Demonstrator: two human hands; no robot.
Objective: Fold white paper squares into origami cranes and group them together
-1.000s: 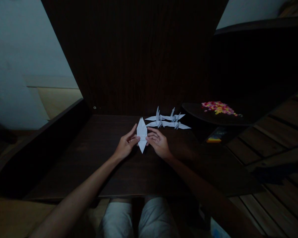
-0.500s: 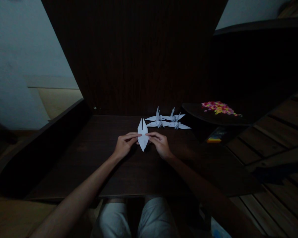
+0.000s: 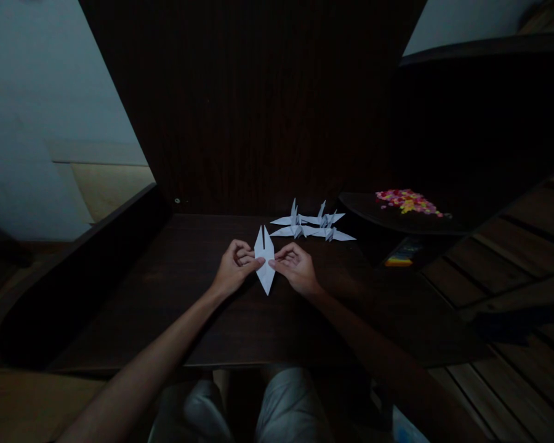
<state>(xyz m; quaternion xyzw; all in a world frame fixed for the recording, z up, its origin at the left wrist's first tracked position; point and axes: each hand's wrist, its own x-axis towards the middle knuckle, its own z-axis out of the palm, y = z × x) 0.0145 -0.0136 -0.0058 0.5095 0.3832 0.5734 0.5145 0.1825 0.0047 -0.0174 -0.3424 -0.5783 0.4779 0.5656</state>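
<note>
A white folded paper piece (image 3: 264,258), long and diamond-shaped with a slit at its far tip, is held over the dark wooden table (image 3: 189,307). My left hand (image 3: 233,271) pinches its left side with fingers curled. My right hand (image 3: 298,267) pinches its right side the same way. Just beyond the hands, several finished white paper cranes (image 3: 311,224) stand on the table.
A dark tall panel (image 3: 258,104) rises behind the table. At the right a dark round tray (image 3: 397,212) carries small multicoloured pieces (image 3: 409,201), with a striped coloured item (image 3: 399,255) below it. My knees in light trousers (image 3: 240,406) show under the table's near edge.
Both hands went from fingers laid flat along the paper to curled pinches at its sides. The paper now sits slightly lower and its far tip shows a slit.
</note>
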